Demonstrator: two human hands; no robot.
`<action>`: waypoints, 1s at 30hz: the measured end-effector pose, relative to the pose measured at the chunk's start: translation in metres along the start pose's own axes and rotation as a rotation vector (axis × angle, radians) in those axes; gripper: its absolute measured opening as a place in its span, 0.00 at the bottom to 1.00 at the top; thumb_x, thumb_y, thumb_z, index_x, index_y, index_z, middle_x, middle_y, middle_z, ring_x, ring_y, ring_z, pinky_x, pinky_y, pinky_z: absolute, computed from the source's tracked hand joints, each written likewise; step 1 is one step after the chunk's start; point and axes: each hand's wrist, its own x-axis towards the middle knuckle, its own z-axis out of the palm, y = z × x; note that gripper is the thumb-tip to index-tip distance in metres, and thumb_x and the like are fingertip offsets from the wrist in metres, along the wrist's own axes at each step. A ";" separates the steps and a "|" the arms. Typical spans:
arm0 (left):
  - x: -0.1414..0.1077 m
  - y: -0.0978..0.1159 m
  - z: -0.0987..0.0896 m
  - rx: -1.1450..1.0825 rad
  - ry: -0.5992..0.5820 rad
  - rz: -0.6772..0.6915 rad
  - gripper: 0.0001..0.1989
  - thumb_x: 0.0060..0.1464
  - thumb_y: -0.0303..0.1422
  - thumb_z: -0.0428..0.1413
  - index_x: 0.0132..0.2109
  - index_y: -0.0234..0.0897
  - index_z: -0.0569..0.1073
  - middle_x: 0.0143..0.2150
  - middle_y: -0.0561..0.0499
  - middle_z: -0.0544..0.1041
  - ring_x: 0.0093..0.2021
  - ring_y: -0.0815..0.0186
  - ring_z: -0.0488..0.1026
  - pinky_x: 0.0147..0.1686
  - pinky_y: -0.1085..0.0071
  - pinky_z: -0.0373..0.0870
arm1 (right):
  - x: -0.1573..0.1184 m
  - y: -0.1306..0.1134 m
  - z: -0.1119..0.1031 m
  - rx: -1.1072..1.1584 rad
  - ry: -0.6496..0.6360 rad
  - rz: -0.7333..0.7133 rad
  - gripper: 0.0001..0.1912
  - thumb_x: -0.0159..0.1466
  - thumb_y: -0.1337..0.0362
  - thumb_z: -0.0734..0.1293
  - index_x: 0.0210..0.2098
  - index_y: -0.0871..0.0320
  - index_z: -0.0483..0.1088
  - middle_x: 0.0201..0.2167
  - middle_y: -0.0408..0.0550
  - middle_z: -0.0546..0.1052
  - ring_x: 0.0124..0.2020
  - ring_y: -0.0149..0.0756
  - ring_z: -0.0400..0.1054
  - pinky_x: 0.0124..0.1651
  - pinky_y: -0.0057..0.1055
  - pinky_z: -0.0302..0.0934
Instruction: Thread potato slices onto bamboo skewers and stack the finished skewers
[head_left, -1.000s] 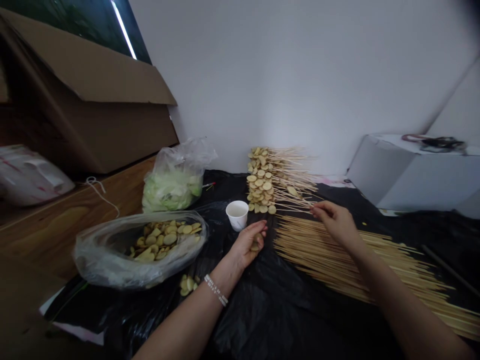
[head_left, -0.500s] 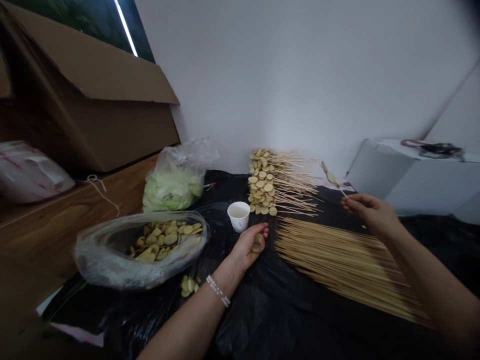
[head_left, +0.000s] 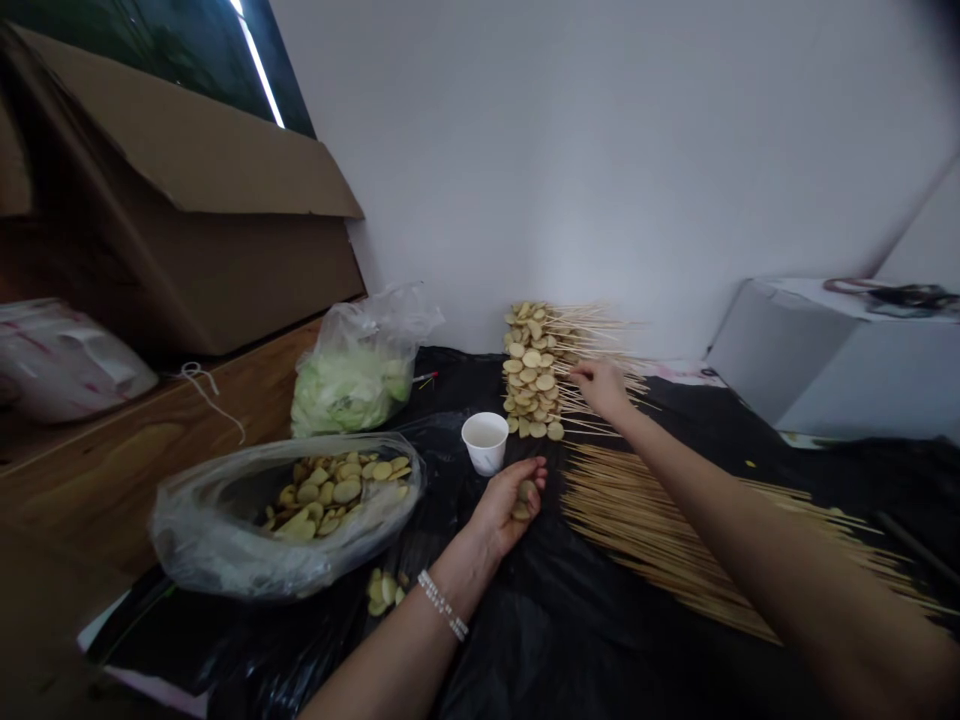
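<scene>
My left hand [head_left: 511, 502], with a beaded bracelet at the wrist, is curled palm up around a few potato slices [head_left: 523, 498], just right of a white paper cup [head_left: 485, 443]. My right hand [head_left: 601, 388] has its fingers pinched on a skewer over the pile of filled skewers [head_left: 534, 370], whose bare sticks point right. Below it lies a wide spread of bare wooden skewers [head_left: 667, 530], partly under my right forearm. An open plastic bag [head_left: 225, 560] of potato slices stands at the left, and several loose slices [head_left: 385, 590] lie beside my left forearm.
A clear bag of pale green vegetable pieces [head_left: 349, 385] sits behind the potato bag. A large cardboard box [head_left: 247, 260] is at the upper left, and a white box [head_left: 825, 345] with a dark item on top stands right. Black plastic [head_left: 525, 640] covers the surface.
My right hand has moved left from the right side to the filled skewer pile, carrying the skewer there. My left hand still holds the slices. The view has shifted slightly.
</scene>
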 end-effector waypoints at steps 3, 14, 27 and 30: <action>-0.002 0.000 0.000 -0.008 -0.007 -0.005 0.04 0.52 0.23 0.56 0.37 0.28 0.75 0.27 0.50 0.72 0.21 0.78 0.69 0.14 0.87 0.61 | 0.003 0.002 0.013 -0.032 -0.007 -0.015 0.11 0.59 0.67 0.62 0.33 0.61 0.78 0.33 0.51 0.80 0.35 0.39 0.70 0.42 0.33 0.60; 0.000 0.002 -0.001 -0.047 -0.021 -0.041 0.05 0.53 0.22 0.55 0.38 0.27 0.73 0.27 0.50 0.71 0.20 0.78 0.69 0.15 0.87 0.61 | -0.034 -0.011 -0.017 -0.137 0.111 -0.225 0.12 0.62 0.65 0.60 0.36 0.59 0.75 0.37 0.53 0.75 0.43 0.43 0.64 0.50 0.38 0.57; -0.006 0.015 0.001 -0.296 -0.153 -0.126 0.16 0.52 0.17 0.46 0.47 0.28 0.70 0.36 0.43 0.73 0.32 0.71 0.74 0.29 0.79 0.73 | -0.094 0.023 -0.067 0.118 -0.017 0.033 0.12 0.59 0.60 0.63 0.34 0.57 0.77 0.33 0.48 0.79 0.34 0.37 0.71 0.38 0.32 0.62; -0.004 0.016 -0.001 -0.296 -0.110 -0.132 0.14 0.55 0.22 0.48 0.48 0.27 0.70 0.36 0.42 0.74 0.34 0.67 0.75 0.31 0.76 0.75 | -0.093 0.032 -0.073 0.169 -0.160 0.095 0.13 0.57 0.58 0.64 0.34 0.57 0.77 0.32 0.46 0.80 0.32 0.36 0.70 0.37 0.31 0.61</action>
